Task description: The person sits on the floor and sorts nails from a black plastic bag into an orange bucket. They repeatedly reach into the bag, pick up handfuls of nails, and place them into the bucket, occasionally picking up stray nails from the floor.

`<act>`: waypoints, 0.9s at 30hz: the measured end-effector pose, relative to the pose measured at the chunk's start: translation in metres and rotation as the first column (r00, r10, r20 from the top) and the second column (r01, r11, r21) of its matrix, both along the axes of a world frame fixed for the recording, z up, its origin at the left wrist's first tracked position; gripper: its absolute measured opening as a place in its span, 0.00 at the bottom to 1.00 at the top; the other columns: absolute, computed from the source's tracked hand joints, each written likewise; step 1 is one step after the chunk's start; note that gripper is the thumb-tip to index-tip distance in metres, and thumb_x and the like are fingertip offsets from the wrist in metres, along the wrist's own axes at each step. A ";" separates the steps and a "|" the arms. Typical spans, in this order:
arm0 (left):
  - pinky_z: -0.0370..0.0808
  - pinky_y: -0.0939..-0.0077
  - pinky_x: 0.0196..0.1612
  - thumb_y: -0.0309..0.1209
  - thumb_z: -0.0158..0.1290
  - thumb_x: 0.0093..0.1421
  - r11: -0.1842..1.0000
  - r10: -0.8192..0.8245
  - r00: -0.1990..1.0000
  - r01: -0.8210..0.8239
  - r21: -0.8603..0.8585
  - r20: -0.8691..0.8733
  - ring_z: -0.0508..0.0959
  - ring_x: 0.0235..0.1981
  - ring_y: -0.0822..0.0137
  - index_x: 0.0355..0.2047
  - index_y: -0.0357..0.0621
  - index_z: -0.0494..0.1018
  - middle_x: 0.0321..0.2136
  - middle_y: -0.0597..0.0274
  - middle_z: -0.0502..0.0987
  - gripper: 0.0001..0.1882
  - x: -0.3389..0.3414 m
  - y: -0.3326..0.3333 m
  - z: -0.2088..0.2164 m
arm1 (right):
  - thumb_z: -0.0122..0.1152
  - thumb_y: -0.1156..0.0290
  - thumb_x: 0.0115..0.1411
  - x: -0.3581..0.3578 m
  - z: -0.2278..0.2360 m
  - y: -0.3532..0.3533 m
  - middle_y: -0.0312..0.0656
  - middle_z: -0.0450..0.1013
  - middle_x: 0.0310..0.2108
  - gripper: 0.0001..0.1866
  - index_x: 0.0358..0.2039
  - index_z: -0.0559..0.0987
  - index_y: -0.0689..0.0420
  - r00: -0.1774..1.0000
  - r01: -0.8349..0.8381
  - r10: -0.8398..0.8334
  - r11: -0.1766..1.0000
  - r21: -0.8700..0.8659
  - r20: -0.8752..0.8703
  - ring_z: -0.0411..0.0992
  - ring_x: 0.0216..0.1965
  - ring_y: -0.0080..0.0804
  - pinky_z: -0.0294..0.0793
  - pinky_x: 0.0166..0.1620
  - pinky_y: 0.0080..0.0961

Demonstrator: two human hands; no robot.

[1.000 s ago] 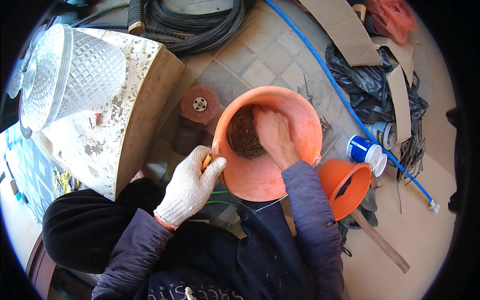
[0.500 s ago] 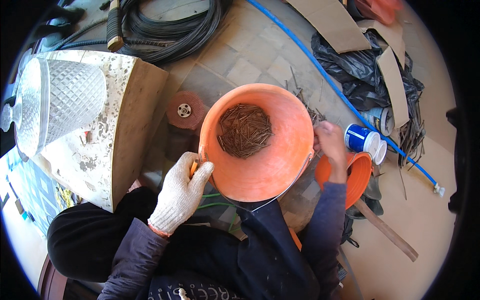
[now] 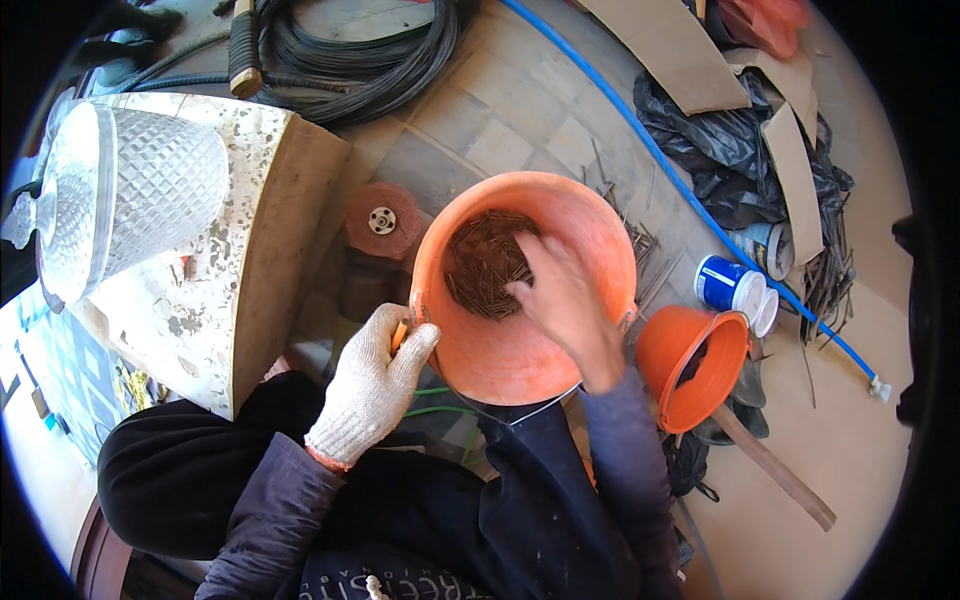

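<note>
My left hand [image 3: 368,392], in a white knitted glove, grips the left rim of a large orange bucket [image 3: 500,362]. Something small and orange shows between its thumb and fingers. The bucket tilts toward me, and a heap of brown nails [image 3: 484,268] lies at its bottom. Bare, my right hand [image 3: 570,305] reaches inside from the right. Its thumb and fingers are spread over the nails, with the fingertips partly among them. Loose nails [image 3: 640,240] lie on the floor just beyond the bucket's right side.
At left stands a worn pale block [image 3: 262,190] bearing a cut-glass jar [image 3: 165,180]. A grinder disc [image 3: 383,221] sits beside it. To the right are a smaller orange bucket [image 3: 690,355], a wooden handle [image 3: 775,470], blue-and-white cans [image 3: 728,285] and a blue hose [image 3: 665,165]. Coiled black wire [image 3: 370,60] lies behind.
My right hand has moved left from outside the bucket's right rim into it, its fingers now spread over the nails. My left hand keeps its hold on the rim.
</note>
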State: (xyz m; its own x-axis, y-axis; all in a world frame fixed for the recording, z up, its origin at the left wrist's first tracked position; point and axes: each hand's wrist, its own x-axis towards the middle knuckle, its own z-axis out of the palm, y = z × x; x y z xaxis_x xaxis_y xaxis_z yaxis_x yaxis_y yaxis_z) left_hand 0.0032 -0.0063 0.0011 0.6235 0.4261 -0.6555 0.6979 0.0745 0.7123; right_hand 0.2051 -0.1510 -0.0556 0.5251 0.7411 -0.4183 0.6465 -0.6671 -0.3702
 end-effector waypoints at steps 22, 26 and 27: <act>0.74 0.65 0.37 0.37 0.59 0.69 1.000 0.012 1.000 -0.012 0.022 -0.020 0.73 0.27 0.63 0.39 0.37 0.73 0.26 0.52 0.74 0.14 -0.003 -0.003 -0.006 | 0.62 0.81 0.56 -0.042 -0.021 -0.011 0.60 0.73 0.48 0.24 0.55 0.73 0.59 0.936 0.072 -0.020 0.988 0.135 -0.351 0.76 0.51 0.59 0.80 0.49 0.50; 0.74 0.66 0.37 0.36 0.59 0.70 1.000 0.009 1.000 -0.009 0.008 -0.023 0.73 0.27 0.65 0.40 0.37 0.73 0.26 0.53 0.74 0.14 -0.002 -0.002 -0.005 | 0.64 0.79 0.61 -0.009 -0.030 0.006 0.56 0.75 0.53 0.25 0.59 0.72 0.63 0.788 0.326 -0.189 0.936 0.137 -0.586 0.79 0.50 0.44 0.82 0.49 0.38; 0.74 0.66 0.37 0.37 0.59 0.70 1.000 0.008 1.000 -0.008 0.006 -0.024 0.73 0.28 0.65 0.40 0.37 0.73 0.26 0.53 0.74 0.14 -0.002 -0.002 -0.004 | 0.64 0.79 0.63 -0.002 -0.030 0.009 0.54 0.75 0.54 0.26 0.61 0.71 0.64 0.721 0.411 -0.239 0.903 0.124 -0.650 0.80 0.48 0.40 0.83 0.48 0.34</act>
State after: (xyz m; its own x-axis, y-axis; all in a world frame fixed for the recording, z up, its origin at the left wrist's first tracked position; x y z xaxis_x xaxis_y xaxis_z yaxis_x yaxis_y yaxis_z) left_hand 0.0009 -0.0082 -0.0029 0.6044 0.4347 -0.6677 0.7140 0.0763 0.6960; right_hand 0.2027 -0.1425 -0.0859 0.4506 0.6928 -0.5631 -0.0142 -0.6251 -0.7804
